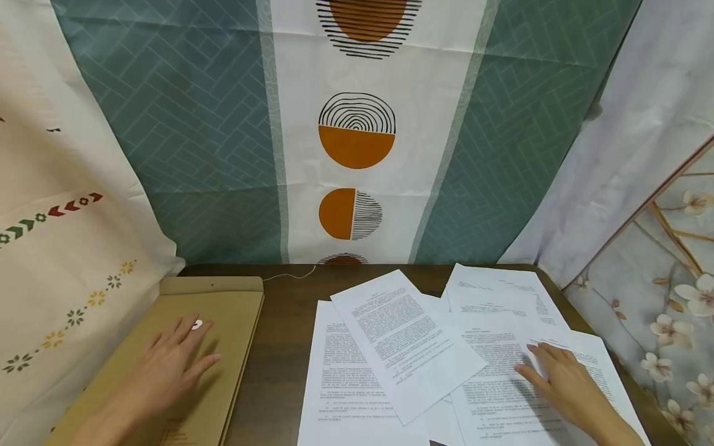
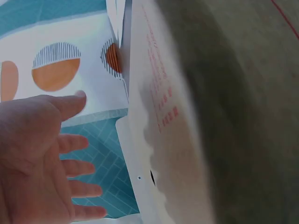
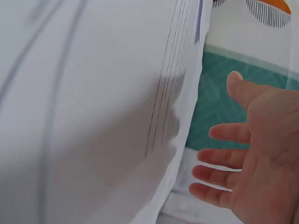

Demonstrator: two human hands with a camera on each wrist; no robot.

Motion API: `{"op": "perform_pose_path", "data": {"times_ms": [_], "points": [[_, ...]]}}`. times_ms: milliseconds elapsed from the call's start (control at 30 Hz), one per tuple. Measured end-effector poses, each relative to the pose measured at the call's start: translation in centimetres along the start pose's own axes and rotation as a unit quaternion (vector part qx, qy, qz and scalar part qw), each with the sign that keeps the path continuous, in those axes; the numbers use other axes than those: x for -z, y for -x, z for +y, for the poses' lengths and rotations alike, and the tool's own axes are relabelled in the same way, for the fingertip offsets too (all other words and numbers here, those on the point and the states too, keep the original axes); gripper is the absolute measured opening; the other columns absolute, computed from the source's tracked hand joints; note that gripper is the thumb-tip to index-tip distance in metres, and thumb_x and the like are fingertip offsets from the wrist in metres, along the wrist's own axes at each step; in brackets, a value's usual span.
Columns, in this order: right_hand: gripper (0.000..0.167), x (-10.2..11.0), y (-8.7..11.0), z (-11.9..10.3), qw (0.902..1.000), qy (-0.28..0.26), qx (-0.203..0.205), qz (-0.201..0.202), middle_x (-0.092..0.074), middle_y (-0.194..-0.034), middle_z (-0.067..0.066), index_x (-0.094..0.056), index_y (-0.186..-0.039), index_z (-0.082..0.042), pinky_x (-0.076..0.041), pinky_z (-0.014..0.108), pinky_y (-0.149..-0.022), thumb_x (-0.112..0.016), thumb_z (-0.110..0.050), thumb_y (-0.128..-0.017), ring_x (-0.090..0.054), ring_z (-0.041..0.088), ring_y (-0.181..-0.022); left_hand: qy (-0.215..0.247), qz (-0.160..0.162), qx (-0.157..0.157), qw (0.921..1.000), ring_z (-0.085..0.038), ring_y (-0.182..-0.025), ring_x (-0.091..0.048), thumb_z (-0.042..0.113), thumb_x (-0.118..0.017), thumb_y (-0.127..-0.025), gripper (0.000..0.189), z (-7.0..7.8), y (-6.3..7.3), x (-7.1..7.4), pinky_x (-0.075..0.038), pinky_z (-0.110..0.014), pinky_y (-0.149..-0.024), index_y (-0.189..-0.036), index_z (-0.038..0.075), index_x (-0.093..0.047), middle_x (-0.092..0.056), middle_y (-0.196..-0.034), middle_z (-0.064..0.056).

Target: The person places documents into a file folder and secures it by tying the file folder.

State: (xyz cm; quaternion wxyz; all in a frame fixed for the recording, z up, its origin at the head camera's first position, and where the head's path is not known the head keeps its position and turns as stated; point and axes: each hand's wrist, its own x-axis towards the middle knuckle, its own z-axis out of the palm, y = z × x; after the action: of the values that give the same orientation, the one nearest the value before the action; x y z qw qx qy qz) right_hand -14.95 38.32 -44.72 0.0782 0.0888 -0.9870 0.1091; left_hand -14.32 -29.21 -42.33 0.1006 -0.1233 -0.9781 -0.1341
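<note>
On the left of the table lies a brown paper envelope (image 1: 223, 316) with a flap along its far edge and a round white button. Above it my left hand (image 1: 170, 365) has its fingers stretched out, empty. In the left wrist view the hand (image 2: 42, 158) stands apart from the envelope (image 2: 173, 168), which bears red print. Over on the right, my right hand (image 1: 566, 381) hovers above printed sheets (image 1: 491, 359), fingers extended and holding nothing. A gap shows between that hand (image 3: 261, 154) and the paper (image 3: 107, 112) in the right wrist view.
One printed sheet (image 1: 409, 344) lies slanted across another page (image 1: 340, 378) near the table's middle. More overlapping pages (image 1: 530, 279) reach toward the back right. A thin white string (image 1: 290, 275) trails from the envelope's flap. Patterned cloth (image 1: 223, 124) hangs behind the dark table (image 1: 273, 365).
</note>
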Motion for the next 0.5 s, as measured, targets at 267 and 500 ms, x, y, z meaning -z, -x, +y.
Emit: {"op": "perform_pose_path", "data": {"times_ms": [267,500], "points": [[0.055,0.1,-2.0,-3.2,0.9998,0.010,-0.008,-0.015,-0.066,-0.119,0.030,-0.069,-0.122,0.004,-0.046,0.069,-0.090,-0.068,-0.045,-0.097,-0.057,0.054,-0.115,-0.026,0.023,-0.004,0.9994,-0.057,-0.130,-0.046,0.036,-0.075,-0.094,0.066,-0.7,0.5,-0.1,-0.036,-0.072,-0.100,-0.144,-0.002,-0.054,-0.048,-0.147,-0.032],[0.051,-0.3,-4.0,-5.7,0.9990,-0.011,-0.014,-0.040,-0.071,-0.101,0.011,-0.070,-0.121,0.002,-0.054,0.058,-0.078,-0.073,-0.041,-0.095,-0.066,0.034,-0.097,-0.020,0.062,-0.010,0.9978,-0.056,-0.120,-0.055,0.027,-0.082,-0.087,0.069,-1.8,1.4,-0.3,-0.044,-0.071,-0.090,-0.143,-0.001,-0.053,-0.052,-0.141,-0.034]]}}
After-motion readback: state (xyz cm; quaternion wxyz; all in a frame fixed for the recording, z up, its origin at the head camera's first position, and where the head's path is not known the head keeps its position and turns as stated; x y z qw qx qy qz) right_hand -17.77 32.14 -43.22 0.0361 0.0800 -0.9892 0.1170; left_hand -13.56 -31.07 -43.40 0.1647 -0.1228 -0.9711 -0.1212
